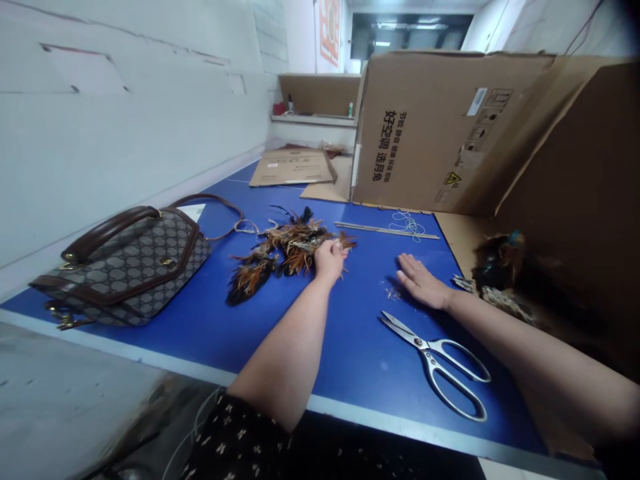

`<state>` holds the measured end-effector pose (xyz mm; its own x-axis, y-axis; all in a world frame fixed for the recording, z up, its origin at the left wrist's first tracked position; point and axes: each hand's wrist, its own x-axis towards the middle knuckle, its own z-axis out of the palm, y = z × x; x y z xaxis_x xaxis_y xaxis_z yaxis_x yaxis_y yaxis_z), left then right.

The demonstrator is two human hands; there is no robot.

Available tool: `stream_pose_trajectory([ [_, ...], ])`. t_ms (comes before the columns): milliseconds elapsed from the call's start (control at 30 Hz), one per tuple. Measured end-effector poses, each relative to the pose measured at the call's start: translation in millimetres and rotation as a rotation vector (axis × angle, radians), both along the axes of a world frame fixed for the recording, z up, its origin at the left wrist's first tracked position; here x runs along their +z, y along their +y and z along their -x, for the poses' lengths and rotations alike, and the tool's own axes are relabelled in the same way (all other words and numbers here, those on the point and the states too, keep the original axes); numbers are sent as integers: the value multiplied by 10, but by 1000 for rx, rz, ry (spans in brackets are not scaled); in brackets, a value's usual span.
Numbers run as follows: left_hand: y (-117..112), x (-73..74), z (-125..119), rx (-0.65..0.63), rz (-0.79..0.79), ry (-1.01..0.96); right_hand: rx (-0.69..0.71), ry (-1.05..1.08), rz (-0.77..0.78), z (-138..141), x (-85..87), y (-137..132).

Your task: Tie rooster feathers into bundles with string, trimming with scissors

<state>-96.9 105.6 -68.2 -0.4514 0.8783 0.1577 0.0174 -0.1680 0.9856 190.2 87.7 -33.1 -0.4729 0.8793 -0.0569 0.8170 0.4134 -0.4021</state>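
Observation:
A pile of brown, orange and black feathers (280, 252) lies on the blue table (350, 347). My left hand (330, 259) is closed on the right end of that pile, fingers curled into the feathers. My right hand (420, 280) lies flat on the table with its fingers stretched out, holding nothing, beside a few tiny feather scraps (391, 291). A pair of silver scissors (437, 363) lies on the table just in front of my right hand, blades pointing left.
A patterned brown handbag (125, 267) lies at the left. A thin stick (385, 231) and loose string (407, 223) lie behind my hands. Large cardboard boxes (430, 127) stand at the back right, with more feathers (500, 273) beside them. A white wall runs along the left.

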Motion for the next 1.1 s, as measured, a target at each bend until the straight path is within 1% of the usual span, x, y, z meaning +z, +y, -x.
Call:
stream_pose_trajectory([
  [67, 7, -16, 10, -5, -4, 10, 105, 32, 43, 146, 79, -206],
  [133, 16, -33, 19, -8, -11, 7, 168, 131, 104, 173, 200, -408],
  [200, 20, -43, 22, -10, -17, 3, 154, 272, 110, 51, 309, -567],
  [267, 19, -45, 19, -8, -19, 4, 82, 381, 74, -194, 356, -669],
  [333, 13, -39, 13, -3, -11, 9, -17, 449, 42, -503, 327, -716],
  [367, 9, -35, 10, -3, -6, 14, -56, 464, 50, -659, 292, -724],
  [433, 1, -31, 7, -9, -2, 43, -110, 446, 48, -930, 204, -719],
  [500, -5, -32, 10, -18, -11, 91, -152, 413, -11, -1113, 121, -713],
  [567, -6, -39, 16, -19, -13, 124, -178, 385, -71, -1187, 61, -732],
  [633, -1, -51, 21, -14, -3, 131, -161, 328, -95, -1149, 23, -783],
  [700, 7, -67, 23, -9, -1, 141, -102, 240, -93, -1013, -1, -843],
  [800, 18, -91, 22, -14, -11, 165, 14, 190, -86, -679, -26, -870],
  [900, 18, -97, 21, -33, -9, 151, 53, 255, -69, -293, -34, -772],
  [1000, 2, -77, 24, -50, -13, 119, 111, 354, -38, 25, 37, -626],
  [1067, -14, -56, 28, -61, -16, 91, 100, 406, -11, 123, 149, -562],
  [1100, -22, -46, 30, -65, -18, 77, 83, 414, 1, 122, 219, -546],
])
